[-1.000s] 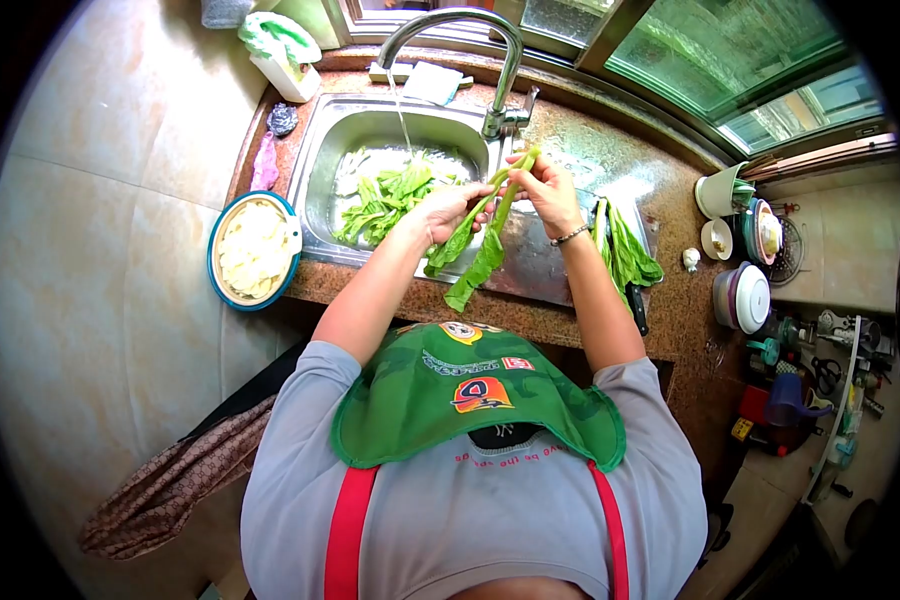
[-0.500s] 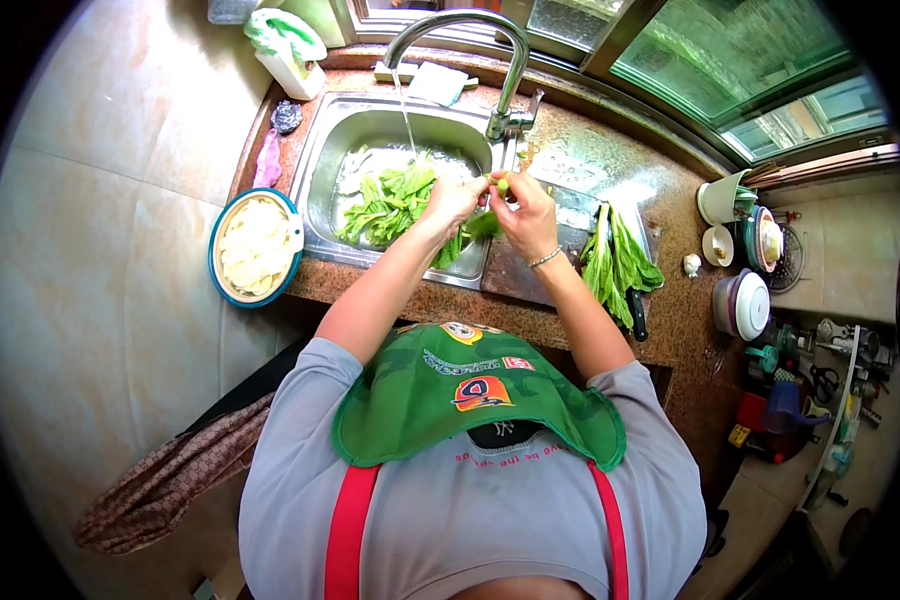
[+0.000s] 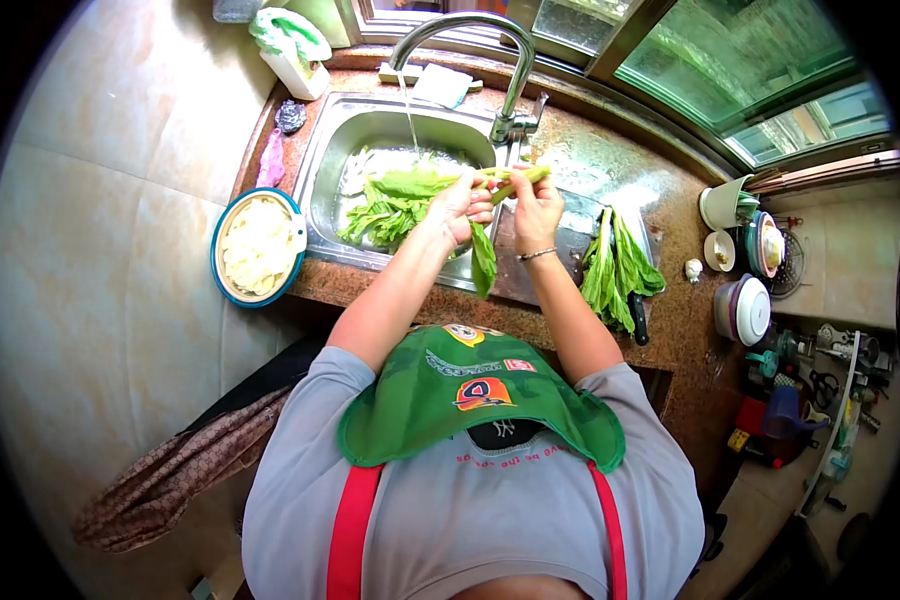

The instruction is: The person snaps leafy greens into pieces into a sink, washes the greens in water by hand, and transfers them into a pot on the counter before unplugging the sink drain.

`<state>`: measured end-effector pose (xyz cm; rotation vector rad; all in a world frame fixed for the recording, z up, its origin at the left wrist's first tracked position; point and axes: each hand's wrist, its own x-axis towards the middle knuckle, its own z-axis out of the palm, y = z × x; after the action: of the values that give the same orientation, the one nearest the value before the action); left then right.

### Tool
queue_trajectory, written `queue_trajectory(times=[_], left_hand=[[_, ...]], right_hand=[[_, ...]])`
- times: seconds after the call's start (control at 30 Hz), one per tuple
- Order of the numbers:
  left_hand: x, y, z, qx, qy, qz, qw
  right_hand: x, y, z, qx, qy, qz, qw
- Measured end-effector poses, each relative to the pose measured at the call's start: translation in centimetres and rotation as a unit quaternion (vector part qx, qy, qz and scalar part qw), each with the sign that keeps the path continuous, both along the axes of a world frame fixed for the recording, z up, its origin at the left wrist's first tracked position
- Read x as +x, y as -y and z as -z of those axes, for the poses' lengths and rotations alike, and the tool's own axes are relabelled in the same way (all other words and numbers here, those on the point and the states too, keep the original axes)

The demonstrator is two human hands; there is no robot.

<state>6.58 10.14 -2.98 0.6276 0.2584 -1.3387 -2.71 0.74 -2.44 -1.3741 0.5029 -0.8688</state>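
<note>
My left hand (image 3: pixel 455 210) is closed around leafy green stalks over the right side of the sink (image 3: pixel 310 228). The stalks (image 3: pixel 530 174) point right, and one long leaf (image 3: pixel 483 262) hangs below my fingers. My right hand (image 3: pixel 537 213) pinches the stalk ends just right of the sink's edge. More torn greens (image 3: pixel 385 215) lie in the basin, under water running from the faucet (image 3: pixel 520 65). A bunch of leafy greens (image 3: pixel 620 262) rests on the cutting board (image 3: pixel 525 272), beside a knife with a black handle (image 3: pixel 638 318).
Left of the sink stands a blue-rimmed bowl (image 3: pixel 215 255) of pale slices. A white container with a green bag (image 3: pixel 295 50) is at the back left. Garlic (image 3: pixel 693 270), a small bowl (image 3: pixel 718 250) and stacked white containers (image 3: pixel 750 308) sit along the right counter.
The stalks now extend to the right between my hands, and a leaf hangs lower over the sink's front right edge. My right hand has shifted slightly right and turned.
</note>
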Motion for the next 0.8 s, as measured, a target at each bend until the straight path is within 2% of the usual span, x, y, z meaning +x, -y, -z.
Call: queue_trajectory(times=[0.03,0.07,0.1,0.13,0.17,0.23,0.27,0.3,0.33,0.37,0.4,0.47,0.5,0.53,0.6,0.63,0.67,0.77,0.8], left_hand=[[0.2,-0.2,-1.1,-0.013,-0.067,-0.04,0.997],[0.6,-0.7,-1.9,-0.051,-0.065,-0.065,0.995],[1.0,-1.3,-3.3,-0.053,-0.039,-0.066,0.996],[1.6,-2.0,-4.3,-0.057,-0.013,-0.068,0.996],[2.5,-2.7,-4.4,-0.008,0.101,-0.066,0.993],[4.3,-4.2,-4.0,0.099,0.354,-0.054,0.928],[5.3,-4.4,-3.3,0.135,0.474,-0.047,0.869],[5.5,-4.2,-2.7,0.181,0.565,-0.086,0.8],[5.8,-4.3,-2.1,0.331,0.813,-0.097,0.47],[5.8,-4.1,-1.3,0.33,0.843,-0.102,0.413],[5.0,-3.7,-2.6,0.327,0.869,-0.106,0.354],[4.9,-2.9,-2.8,0.137,0.834,0.022,0.534],[3.2,-2.4,-3.9,0.136,0.76,0.079,0.63],[2.0,-1.7,-4.5,0.165,0.721,0.137,0.659],[1.7,-1.4,-4.1,0.112,0.819,0.165,0.538],[1.3,-1.4,-3.9,0.101,0.798,0.161,0.571],[1.1,-1.3,-3.6,0.099,0.799,0.161,0.571],[0.4,-1.3,-2.9,0.094,0.879,0.054,0.464],[0.3,-1.2,-2.5,0.095,0.879,0.054,0.464]], right_hand=[[0.1,0.6,0.5,0.105,0.004,0.019,0.994],[0.0,1.3,1.1,0.209,0.008,0.04,0.977],[-0.3,2.6,2.6,0.207,0.01,0.055,0.977],[-1.0,3.1,1.8,0.197,0.003,0.08,0.977],[-1.4,4.0,1.9,0.191,0.004,0.084,0.978],[-2.2,5.2,1.3,0.15,-0.002,0.099,0.984],[-2.6,5.6,1.1,0.141,0.003,0.091,0.986],[-2.8,6.0,0.8,0.122,0.001,0.084,0.989],[-3.0,6.1,0.6,0.103,-0.001,0.076,0.992],[-3.0,6.0,0.5,0.102,-0.001,0.076,0.992],[-3.0,5.8,0.2,0.091,-0.007,0.045,0.995],[-2.8,5.3,-0.5,0.079,-0.013,0.013,0.997],[-2.6,4.8,-0.8,0.08,-0.008,-0.015,0.997],[-2.4,4.4,-1.2,0.079,-0.002,-0.042,0.996],[-2.2,3.7,-1.8,0.092,0.0,-0.049,0.995],[-2.2,3.5,-1.9,0.094,0.0,-0.053,0.994],[-2.2,3.5,-2.0,0.096,0.001,-0.056,0.994],[-2.4,3.5,-1.8,0.075,-0.005,-0.047,0.996],[-2.4,3.2,-2.0,0.057,-0.009,-0.046,0.997]])
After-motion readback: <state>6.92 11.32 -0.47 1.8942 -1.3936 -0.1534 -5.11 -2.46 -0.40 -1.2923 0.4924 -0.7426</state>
